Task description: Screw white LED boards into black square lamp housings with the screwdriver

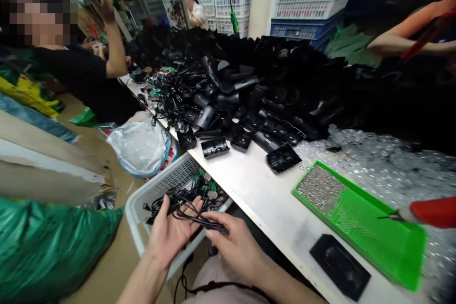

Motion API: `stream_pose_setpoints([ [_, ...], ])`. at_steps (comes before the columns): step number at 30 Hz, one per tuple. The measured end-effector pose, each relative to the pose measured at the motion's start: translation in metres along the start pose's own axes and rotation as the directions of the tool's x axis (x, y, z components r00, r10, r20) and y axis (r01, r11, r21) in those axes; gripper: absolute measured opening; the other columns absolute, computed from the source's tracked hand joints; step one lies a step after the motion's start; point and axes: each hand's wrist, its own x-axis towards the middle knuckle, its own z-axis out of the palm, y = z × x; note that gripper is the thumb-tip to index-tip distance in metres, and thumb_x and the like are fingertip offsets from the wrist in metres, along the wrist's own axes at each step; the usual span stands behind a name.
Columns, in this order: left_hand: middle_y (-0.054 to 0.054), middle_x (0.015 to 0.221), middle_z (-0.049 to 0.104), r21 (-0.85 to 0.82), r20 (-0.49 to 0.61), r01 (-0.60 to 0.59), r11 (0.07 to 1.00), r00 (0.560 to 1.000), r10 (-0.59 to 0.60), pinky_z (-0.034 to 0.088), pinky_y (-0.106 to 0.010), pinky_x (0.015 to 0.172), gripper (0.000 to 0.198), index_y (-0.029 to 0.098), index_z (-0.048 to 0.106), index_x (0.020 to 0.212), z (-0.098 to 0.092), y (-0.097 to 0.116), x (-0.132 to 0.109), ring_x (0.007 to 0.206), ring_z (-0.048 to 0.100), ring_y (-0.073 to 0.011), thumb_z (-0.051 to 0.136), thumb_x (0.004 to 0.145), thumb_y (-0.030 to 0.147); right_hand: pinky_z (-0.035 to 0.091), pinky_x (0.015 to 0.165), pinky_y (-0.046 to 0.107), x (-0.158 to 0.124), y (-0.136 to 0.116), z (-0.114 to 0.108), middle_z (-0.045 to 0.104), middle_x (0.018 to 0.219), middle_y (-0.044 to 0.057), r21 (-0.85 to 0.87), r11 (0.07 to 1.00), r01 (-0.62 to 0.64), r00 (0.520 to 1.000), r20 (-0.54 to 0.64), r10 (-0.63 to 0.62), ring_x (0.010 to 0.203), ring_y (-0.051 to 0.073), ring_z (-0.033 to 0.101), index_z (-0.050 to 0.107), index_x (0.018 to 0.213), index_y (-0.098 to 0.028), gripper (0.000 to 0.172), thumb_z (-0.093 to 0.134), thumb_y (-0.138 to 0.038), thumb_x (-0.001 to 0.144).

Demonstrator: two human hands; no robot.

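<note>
My left hand is palm up over a white plastic basket, with a bundle of thin black wires lying across its fingers, which curl round them. My right hand meets it from the right and pinches the same wires between thumb and fingers. The basket holds more black wires with small green circuit boards. Both hands are below the white table's front edge.
A heap of black plastic housings covers the table's back. A green tray of small screws, a red-handled tool, a black part lie right. Other people work at left and far right. Bags and crates stand around.
</note>
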Motion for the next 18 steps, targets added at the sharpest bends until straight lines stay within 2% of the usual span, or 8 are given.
stream_pose_setpoints([
  [3,-0.012,0.090,0.069,0.142,0.055,-0.055,0.988,0.997,0.047,0.059,-0.036,0.070,0.035,0.009,0.054,0.119,-0.002,0.021,-0.003,0.080,0.070,-0.0219,0.044,0.097,0.033,0.056,0.085,0.033,0.014,0.026,0.031,0.068,0.117,0.004,0.033,0.998,0.050,0.993,0.101,-0.053,0.104,0.021,0.064,0.059,0.128,-0.027,0.053,0.055,-0.012,0.077],
  [6,-0.001,0.070,0.063,0.392,0.161,-0.142,0.909,0.983,0.085,0.053,-0.024,0.051,0.029,0.013,0.058,0.116,0.008,0.039,0.008,0.051,0.059,-0.0111,0.059,0.089,0.022,0.057,0.083,0.035,0.005,0.038,0.022,0.061,0.130,0.009,-0.034,0.999,0.029,0.988,0.154,-0.023,0.107,0.023,0.063,0.052,0.135,-0.024,0.060,0.059,-0.016,0.076],
  [8,0.003,0.064,0.058,0.549,0.271,-0.209,0.809,0.960,0.065,0.040,-0.015,0.040,0.038,0.015,0.060,0.119,0.019,0.050,0.020,0.041,0.045,-0.0052,0.068,0.083,0.024,0.055,0.086,0.037,-0.007,0.041,-0.001,0.065,0.123,0.010,-0.118,0.993,-0.008,0.991,0.131,0.024,0.103,0.023,0.065,0.059,0.129,-0.023,0.049,0.058,-0.020,0.080],
  [10,0.004,0.060,0.054,0.663,0.351,-0.265,0.700,0.936,0.022,0.030,-0.012,0.037,0.044,0.016,0.062,0.119,0.029,0.059,0.032,0.038,0.036,-0.0029,0.074,0.079,0.028,0.055,0.084,0.036,-0.023,0.042,-0.031,0.071,0.110,0.008,-0.169,0.984,-0.060,0.994,0.079,0.074,0.095,0.021,0.068,0.065,0.120,-0.023,0.037,0.054,-0.021,0.084],
  [13,0.002,0.060,0.056,0.802,0.392,-0.313,0.509,0.918,-0.053,0.031,-0.013,0.039,0.049,0.017,0.064,0.119,0.031,0.071,0.047,0.040,0.037,-0.0043,0.076,0.075,0.036,0.054,0.082,0.033,-0.060,0.038,-0.078,0.073,0.104,0.005,-0.270,0.952,-0.147,0.989,-0.020,0.147,0.090,0.020,0.069,0.069,0.112,-0.025,0.031,0.054,-0.022,0.085],
  [16,0.001,0.059,0.060,0.933,0.294,-0.257,0.250,0.947,-0.125,0.036,-0.016,0.040,0.052,0.020,0.069,0.112,0.013,0.075,0.063,0.044,0.045,-0.0088,0.080,0.067,0.042,0.053,0.076,0.028,-0.111,0.024,-0.127,0.075,0.094,0.002,-0.397,0.884,-0.247,0.969,-0.087,0.232,0.083,0.018,0.069,0.074,0.098,-0.027,0.024,0.057,-0.022,0.083],
  [18,0.001,0.054,0.061,0.975,0.191,-0.189,0.121,0.982,-0.008,0.040,-0.019,0.041,0.037,0.023,0.074,0.089,-0.003,0.070,0.077,0.050,0.054,-0.0150,0.084,0.060,0.043,0.052,0.071,0.025,-0.144,0.012,-0.163,0.075,0.087,0.000,-0.460,0.818,-0.346,0.938,-0.175,0.299,0.078,0.017,0.069,0.075,0.092,-0.027,0.020,0.057,-0.024,0.083],
])
